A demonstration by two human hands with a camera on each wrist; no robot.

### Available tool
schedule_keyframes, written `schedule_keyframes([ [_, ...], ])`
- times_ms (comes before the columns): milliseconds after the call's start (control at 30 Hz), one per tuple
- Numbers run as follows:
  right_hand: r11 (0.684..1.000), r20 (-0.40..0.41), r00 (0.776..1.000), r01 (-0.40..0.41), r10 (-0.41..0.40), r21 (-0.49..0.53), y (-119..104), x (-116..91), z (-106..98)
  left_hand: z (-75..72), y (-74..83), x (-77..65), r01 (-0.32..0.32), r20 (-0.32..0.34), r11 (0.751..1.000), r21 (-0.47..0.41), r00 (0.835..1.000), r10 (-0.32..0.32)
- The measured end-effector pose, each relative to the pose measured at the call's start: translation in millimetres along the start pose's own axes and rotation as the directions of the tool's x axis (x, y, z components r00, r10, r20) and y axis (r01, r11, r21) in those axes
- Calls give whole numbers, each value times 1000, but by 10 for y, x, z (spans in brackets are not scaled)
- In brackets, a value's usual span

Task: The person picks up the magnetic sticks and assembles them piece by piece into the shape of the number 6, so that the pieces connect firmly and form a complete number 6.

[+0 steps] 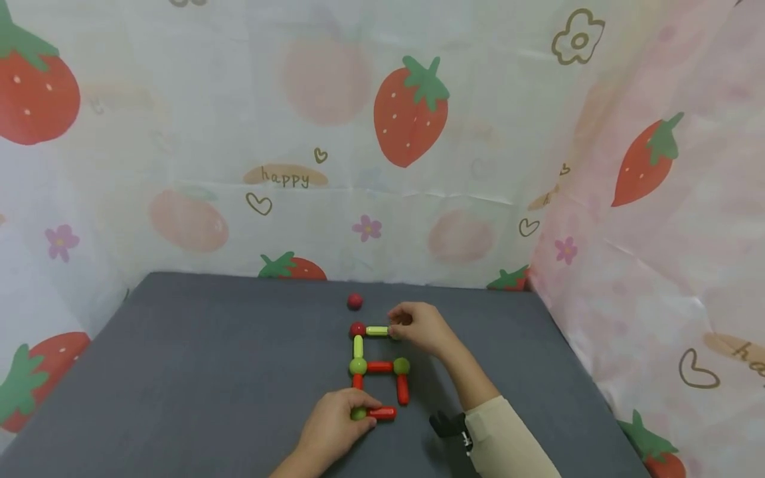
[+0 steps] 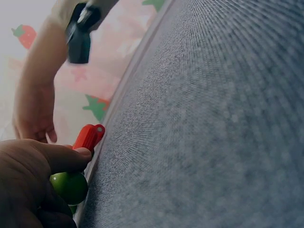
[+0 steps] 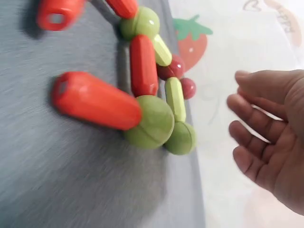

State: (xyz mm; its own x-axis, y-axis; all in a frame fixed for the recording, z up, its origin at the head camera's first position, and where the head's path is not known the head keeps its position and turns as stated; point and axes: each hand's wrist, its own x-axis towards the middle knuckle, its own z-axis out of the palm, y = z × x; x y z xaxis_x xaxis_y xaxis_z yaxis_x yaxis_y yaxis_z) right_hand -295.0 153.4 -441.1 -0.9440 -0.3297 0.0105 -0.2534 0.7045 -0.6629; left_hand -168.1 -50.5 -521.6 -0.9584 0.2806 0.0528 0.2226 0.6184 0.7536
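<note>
Red and yellow-green rods join green and red balls in a flat figure on the dark table. At its near end, my left hand (image 1: 331, 425) pinches a red rod (image 1: 384, 413) beside a green ball (image 1: 358, 413); fingers partly cover both. My right hand (image 1: 423, 328) is over the far right corner, by a yellow-green rod (image 1: 376, 330). In the right wrist view its fingers are loosely bent, apart from the green ball (image 3: 182, 138) on that rod's end. Another red rod (image 1: 403, 390) extends toward me from a middle green ball (image 1: 402, 366).
A loose-looking red ball (image 1: 355, 301) lies beyond the figure's red corner ball (image 1: 357, 329). The grey table (image 1: 227, 358) ends at a strawberry-print cloth (image 1: 227, 133) behind and at the sides. A black device (image 1: 451, 426) is strapped at the right wrist.
</note>
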Motion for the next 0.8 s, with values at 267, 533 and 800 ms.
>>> schedule_keyframes([
  [267, 994, -15, 999, 35, -34, 101, -17, 521, 150, -1, -18, 0, 8, 20, 1000, -28, 1000, -8],
  [533, 982, -15, 1000, -6, 9, 187, 39, 904, 363, 1, -27, -2, -36, -13, 999, -18, 999, 36],
  [800, 975, -22, 998, -48, 54, 217, 92, 1056, 579, -11, -28, -12, -19, -9, 1000, -25, 1000, 19],
])
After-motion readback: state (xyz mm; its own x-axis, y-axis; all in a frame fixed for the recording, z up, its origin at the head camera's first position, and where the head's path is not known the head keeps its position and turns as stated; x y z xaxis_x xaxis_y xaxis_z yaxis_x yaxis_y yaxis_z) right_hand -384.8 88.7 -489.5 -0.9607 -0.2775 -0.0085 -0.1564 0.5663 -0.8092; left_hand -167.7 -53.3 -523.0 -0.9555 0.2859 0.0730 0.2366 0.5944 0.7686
